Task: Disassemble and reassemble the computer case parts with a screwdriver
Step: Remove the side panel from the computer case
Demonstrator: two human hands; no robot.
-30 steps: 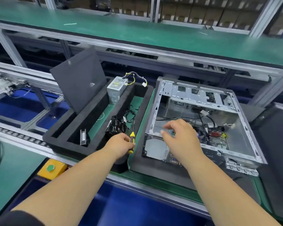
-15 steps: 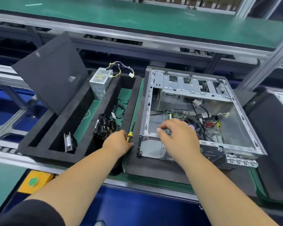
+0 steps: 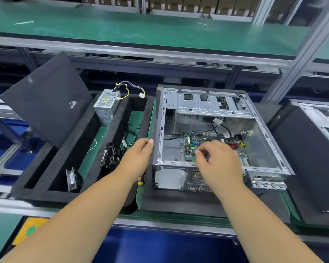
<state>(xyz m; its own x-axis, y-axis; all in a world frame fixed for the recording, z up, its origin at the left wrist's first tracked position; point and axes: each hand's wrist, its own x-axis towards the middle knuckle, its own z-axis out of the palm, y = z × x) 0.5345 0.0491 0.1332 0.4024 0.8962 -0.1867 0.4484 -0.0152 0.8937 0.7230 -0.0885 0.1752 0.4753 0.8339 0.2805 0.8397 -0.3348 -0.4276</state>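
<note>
1. Open silver sheet-metal computer case, boxy, perforated drive cage along its far wall, lies on its side at 1 o'clock from frame centre on a dark grey foam pad.
2. Green printed circuit motherboard sits flat on the case floor, with black cables looping over it.
3. Right hand hovers over the board inside the case, fingers curled and thumb close to forefinger; blurred, cannot tell whether anything is pinched.
4. Left hand is at 9 o'clock of the case, knuckles up, fingers bent with tips just beside the case's left wall; grip unclear.
5. Yellow-and-black handled screwdriver lies below the left wrist, at 6 o'clock of that hand, only the handle end showing, apart from the fingers.
6. Black foam tray with long slots, 9 o'clock from centre.
7. In the tray: grey perforated metal power supply box with yellow and black wires, upright at the far end; black ribbed plastic fan cooler near the left hand; small black fan standing on edge at 7 o'clock.
8. Flat matte black side panel leans tilted on the tray's far-left edge.
</note>
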